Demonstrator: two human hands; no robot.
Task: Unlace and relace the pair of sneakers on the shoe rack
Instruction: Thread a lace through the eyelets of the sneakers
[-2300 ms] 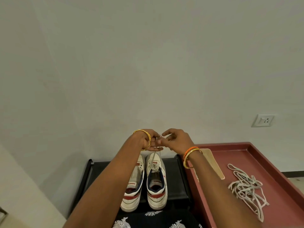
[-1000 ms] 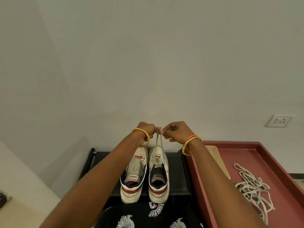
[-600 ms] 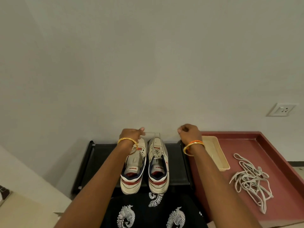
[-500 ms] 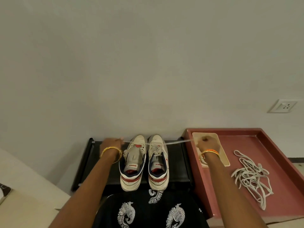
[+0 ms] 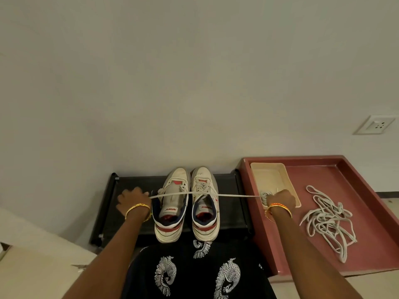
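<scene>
Two white sneakers with red and navy trim stand side by side on a black shoe rack (image 5: 228,214), toes to the wall. The left sneaker (image 5: 171,203) has open eyelets; the right sneaker (image 5: 205,201) is laced. A white lace (image 5: 235,194) stretches taut and level across both shoes. My left hand (image 5: 131,200) grips one end left of the shoes. My right hand (image 5: 280,198) grips the other end above a beige tray (image 5: 272,175).
A red tray (image 5: 354,173) stands right of the rack, holding the beige tray and a loose pile of white laces (image 5: 328,221). A wall socket (image 5: 374,124) is on the wall at the right. Black patterned cloth (image 5: 194,272) lies below the shoes.
My hands were together above the right sneaker, holding the lace ends up. They have moved apart and down to either side, pulling the lace out level.
</scene>
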